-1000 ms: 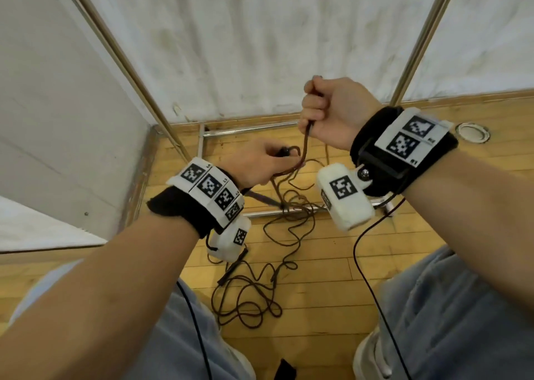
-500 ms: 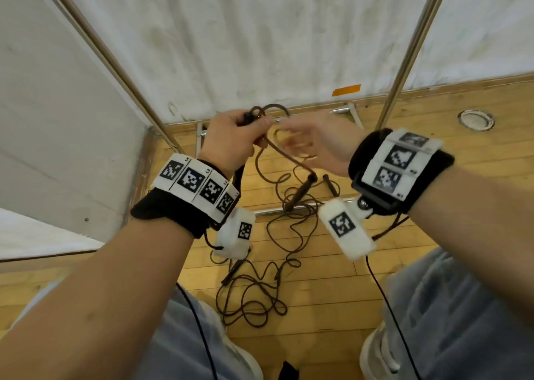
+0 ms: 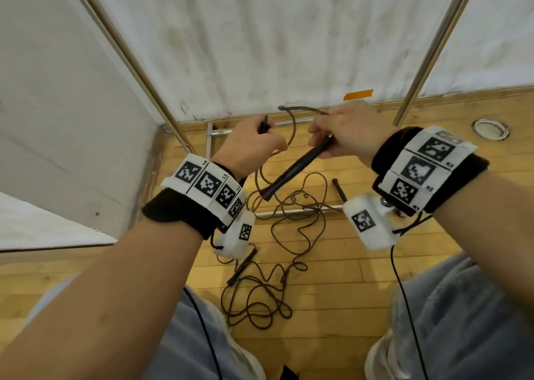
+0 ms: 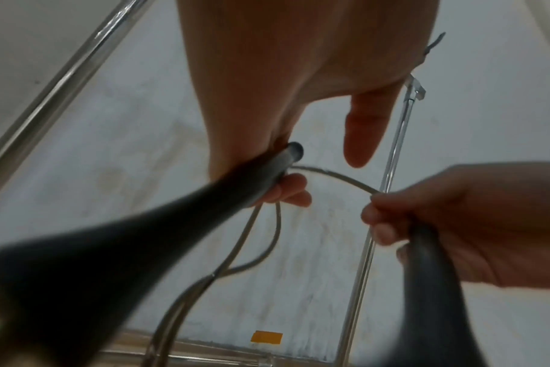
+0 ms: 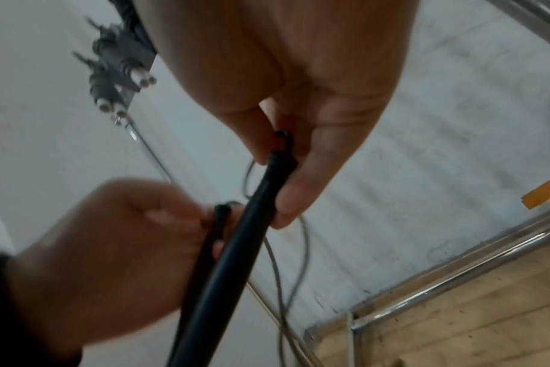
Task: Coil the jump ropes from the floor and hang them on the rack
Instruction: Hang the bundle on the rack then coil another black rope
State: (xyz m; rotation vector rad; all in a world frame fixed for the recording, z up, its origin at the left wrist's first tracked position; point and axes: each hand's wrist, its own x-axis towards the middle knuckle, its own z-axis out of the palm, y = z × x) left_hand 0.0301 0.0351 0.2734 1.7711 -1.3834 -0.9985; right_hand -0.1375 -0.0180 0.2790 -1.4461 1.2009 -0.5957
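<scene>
With a handle [image 3: 300, 167] being gripped in the right hand [image 3: 351, 132] and another in the left hand [image 3: 250, 145], the trailing rope [image 3: 284, 235] is likely being snagged in the floor tangle.

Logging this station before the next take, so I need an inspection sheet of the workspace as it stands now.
Surface: wooden floor, partly covered.
Job's things: one jump rope raised, a black handle in each hand; tangled ropes and spare handle on the floor.
Clutter: orange tape; round floor fitting.
Grippers: left hand grips one handle; right hand grips the other.
Cables: black sensor lead hangs from the right wrist.
Surroundings: metal rack posts; white wall.
</scene>
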